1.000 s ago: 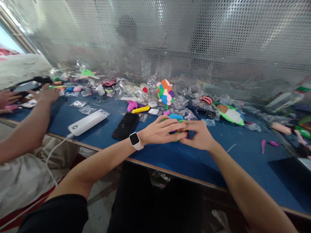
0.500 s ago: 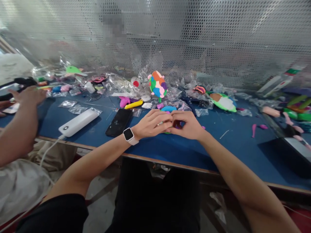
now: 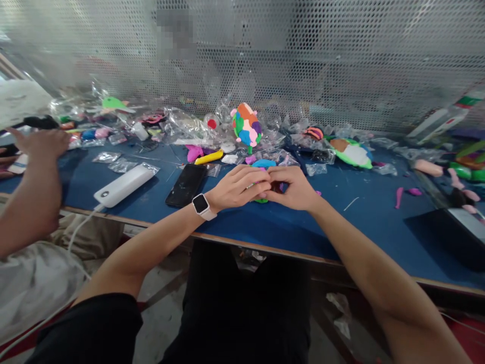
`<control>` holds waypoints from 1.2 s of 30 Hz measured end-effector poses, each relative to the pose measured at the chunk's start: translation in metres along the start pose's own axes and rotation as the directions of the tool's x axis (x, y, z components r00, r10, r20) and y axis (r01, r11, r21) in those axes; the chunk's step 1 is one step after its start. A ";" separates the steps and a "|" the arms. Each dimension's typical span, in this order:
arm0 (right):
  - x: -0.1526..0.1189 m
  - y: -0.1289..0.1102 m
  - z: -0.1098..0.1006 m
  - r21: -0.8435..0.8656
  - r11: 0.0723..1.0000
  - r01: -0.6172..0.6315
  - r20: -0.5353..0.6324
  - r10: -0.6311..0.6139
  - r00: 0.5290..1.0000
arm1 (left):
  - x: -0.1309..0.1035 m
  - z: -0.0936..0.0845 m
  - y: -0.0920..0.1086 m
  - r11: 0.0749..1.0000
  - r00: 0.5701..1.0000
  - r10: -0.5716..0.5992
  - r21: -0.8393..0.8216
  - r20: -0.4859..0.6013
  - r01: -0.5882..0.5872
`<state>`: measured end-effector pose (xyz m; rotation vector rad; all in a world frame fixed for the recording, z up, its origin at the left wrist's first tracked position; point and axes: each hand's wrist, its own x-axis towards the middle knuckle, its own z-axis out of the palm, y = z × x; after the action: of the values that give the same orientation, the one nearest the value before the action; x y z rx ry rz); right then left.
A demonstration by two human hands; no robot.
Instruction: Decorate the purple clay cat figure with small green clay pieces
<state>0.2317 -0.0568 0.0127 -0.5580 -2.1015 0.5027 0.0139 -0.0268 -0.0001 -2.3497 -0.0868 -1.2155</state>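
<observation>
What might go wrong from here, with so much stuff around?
The left hand and right hand might squash the colourful piece between them. The cable, draped over the table edge, could get snagged. The multicoloured ball may topple, seemingly propped on a thin green stem.

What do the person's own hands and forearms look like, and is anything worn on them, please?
Both the left hand and the right hand are ungloved, and both forearms are bare. The left wrist carries a watch with a dark, squarish face and a pale band. A black short sleeve covers the left upper arm; no right sleeve is in view.
</observation>
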 end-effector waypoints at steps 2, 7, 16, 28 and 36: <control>0.000 0.000 -0.001 -0.005 1.000 0.000 0.017 0.000 1.000 | -0.001 0.001 0.000 1.000 1.000 -0.010 -0.001 0.016 0.010; -0.003 0.008 -0.006 -0.044 0.999 0.005 0.026 -0.004 1.000 | -0.006 0.006 -0.001 1.000 0.995 -0.001 -0.012 0.098 0.003; -0.005 0.002 -0.003 -0.153 0.987 0.053 0.030 -0.049 0.998 | -0.006 0.010 0.001 0.999 0.999 0.033 -0.028 0.022 -0.032; -0.006 0.003 -0.002 -0.182 0.983 -0.029 -0.035 0.023 0.999 | -0.011 0.014 -0.001 1.000 1.000 -0.027 -0.007 0.002 0.027; -0.006 0.003 -0.002 -0.110 0.993 -0.045 -0.075 0.037 0.996 | -0.012 0.011 -0.003 0.998 0.998 -0.051 -0.022 0.046 0.052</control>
<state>0.2365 -0.0573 0.0081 -0.6753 -2.0611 0.3837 0.0141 -0.0177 -0.0139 -2.4094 -0.1495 -1.1936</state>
